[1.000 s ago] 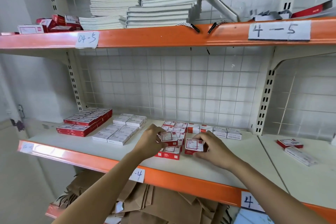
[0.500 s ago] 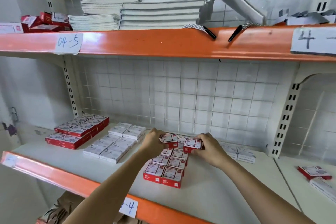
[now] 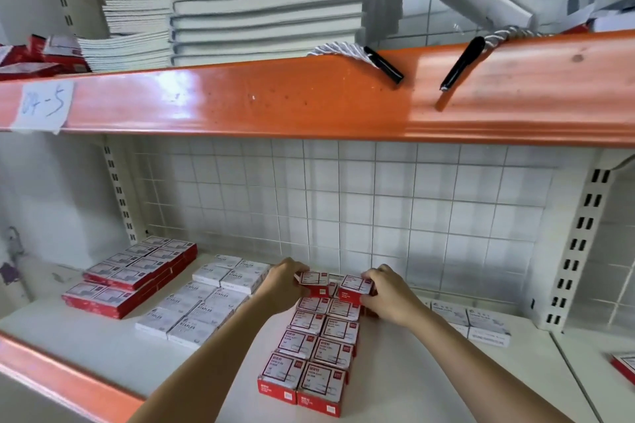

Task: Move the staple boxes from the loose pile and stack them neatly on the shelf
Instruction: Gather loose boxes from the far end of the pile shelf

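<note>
At the back of the two-column stack of red staple boxes (image 3: 314,350) on the white shelf (image 3: 103,336), the left hand (image 3: 285,288) grips one red box (image 3: 313,282) and the right hand (image 3: 390,299) grips a second box (image 3: 355,287), both raised above the rows, side by side.

Bare shelf (image 3: 429,371) lies right of the red box rows (image 3: 316,347); white staple boxes (image 3: 202,302) crowd the left.
</note>
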Available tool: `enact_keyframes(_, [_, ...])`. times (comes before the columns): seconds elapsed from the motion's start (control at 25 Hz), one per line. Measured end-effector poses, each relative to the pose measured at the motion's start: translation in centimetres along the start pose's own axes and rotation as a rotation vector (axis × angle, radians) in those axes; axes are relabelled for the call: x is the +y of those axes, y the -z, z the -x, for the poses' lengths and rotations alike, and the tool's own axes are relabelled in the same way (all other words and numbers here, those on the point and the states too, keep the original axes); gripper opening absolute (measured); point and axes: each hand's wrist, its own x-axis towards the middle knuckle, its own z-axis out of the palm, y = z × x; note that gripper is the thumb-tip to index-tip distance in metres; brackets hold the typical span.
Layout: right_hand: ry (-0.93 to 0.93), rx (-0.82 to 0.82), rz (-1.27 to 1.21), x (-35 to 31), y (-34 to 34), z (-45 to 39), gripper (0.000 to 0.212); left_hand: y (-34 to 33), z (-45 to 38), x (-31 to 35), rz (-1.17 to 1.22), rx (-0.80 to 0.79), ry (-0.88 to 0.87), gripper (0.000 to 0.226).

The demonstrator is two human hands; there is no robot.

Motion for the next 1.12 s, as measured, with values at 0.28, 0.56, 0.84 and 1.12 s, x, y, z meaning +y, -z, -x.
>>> enact_keyframes(0.28, [-0.012,0.012,0.009,-0.6,-0.6,-0.3,0.048,-0.7,-1.2,0.3,-0.009,-0.037,-0.102,0.044])
enact_keyframes(0.56, [-0.063,0.065,0.071,-1.9,-1.2,-0.1,0.046,-0.1,-0.7,-0.6,-0.023,-0.048,-0.180,0.040])
enact_keyframes(0.84, [-0.057,0.120,0.236,-3.3,0.2,2.7,0.033,0.1,1.0,0.1,-0.164,0.047,-0.278,0.037])
enact_keyframes(1.12, [0.035,0.048,0.708,-2.9,0.0,8.4,0.037,-1.7,3.8,5.8,-0.429,-0.064,-0.625,0.032])
